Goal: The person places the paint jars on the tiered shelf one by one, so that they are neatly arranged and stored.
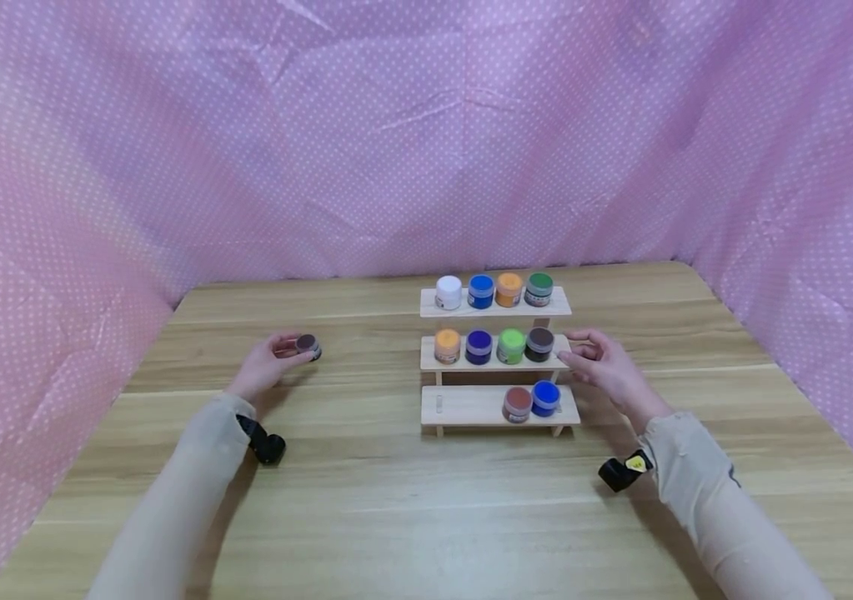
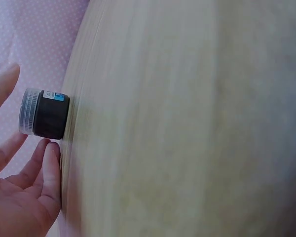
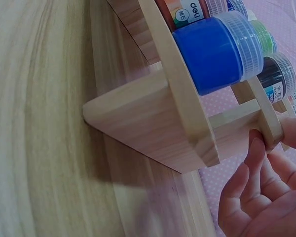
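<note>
On the table at the left stands a small dark brown paint jar [image 1: 308,346] with a clear ribbed lid [image 2: 29,111]. My left hand [image 1: 264,364] is around it, fingers and thumb spread to either side; the left wrist view shows the thumb [image 2: 4,89] apart from the jar. A three-tier wooden rack [image 1: 471,407] holds paint jars. My right hand [image 1: 606,372] pinches the right end of its middle shelf [image 3: 266,116], thumb above and fingers below. Beside that thumb sits a black-brown jar [image 1: 539,343].
The top shelf bears white [image 1: 449,292], blue, orange and dark green jars. Orange, purple and light green [image 1: 511,346] jars share the middle shelf. Reddish-brown [image 1: 518,404] and blue [image 1: 545,398] jars stand at the bottom shelf's right. A pink dotted curtain [image 1: 366,150] hangs around the table [image 1: 411,500].
</note>
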A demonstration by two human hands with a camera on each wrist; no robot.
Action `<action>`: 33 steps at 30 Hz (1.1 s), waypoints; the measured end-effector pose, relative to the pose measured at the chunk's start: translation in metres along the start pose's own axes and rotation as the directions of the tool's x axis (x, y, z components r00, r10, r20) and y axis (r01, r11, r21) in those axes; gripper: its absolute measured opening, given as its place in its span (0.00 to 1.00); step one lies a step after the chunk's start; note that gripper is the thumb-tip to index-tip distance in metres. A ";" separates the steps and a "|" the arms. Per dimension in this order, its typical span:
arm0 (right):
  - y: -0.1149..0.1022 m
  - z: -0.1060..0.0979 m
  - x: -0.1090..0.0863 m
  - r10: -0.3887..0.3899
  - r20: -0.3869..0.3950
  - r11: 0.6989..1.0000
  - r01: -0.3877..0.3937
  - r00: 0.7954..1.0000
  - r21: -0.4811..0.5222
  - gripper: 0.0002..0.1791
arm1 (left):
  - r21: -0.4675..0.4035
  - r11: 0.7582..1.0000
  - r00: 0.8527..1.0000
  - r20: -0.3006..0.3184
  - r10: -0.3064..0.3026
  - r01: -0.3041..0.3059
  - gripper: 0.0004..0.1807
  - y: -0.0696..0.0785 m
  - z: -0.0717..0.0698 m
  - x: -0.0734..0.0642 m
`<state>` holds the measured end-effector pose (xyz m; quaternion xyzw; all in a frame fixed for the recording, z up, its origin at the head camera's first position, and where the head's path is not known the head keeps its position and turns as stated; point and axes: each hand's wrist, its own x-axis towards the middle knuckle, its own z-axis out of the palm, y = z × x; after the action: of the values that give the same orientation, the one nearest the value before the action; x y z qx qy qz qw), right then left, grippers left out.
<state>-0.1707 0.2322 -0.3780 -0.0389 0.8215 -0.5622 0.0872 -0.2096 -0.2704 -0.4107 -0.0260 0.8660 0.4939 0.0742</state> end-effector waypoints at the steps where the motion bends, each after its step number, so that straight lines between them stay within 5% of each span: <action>1: 0.000 0.000 0.000 0.003 0.001 1.000 -0.003 1.000 0.004 0.30 | 0.007 1.000 1.000 0.002 0.000 0.000 0.41 -0.001 0.000 0.001; 33: -0.002 0.000 0.000 0.037 -0.022 0.999 -0.037 0.999 -0.033 0.31 | 0.182 0.982 0.996 -0.054 0.066 -0.055 0.28 0.007 0.003 0.004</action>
<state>-0.1709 0.2315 -0.3766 -0.0191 0.8322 -0.5471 0.0881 -0.2137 -0.2642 -0.4066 -0.0074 0.9093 0.4146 0.0353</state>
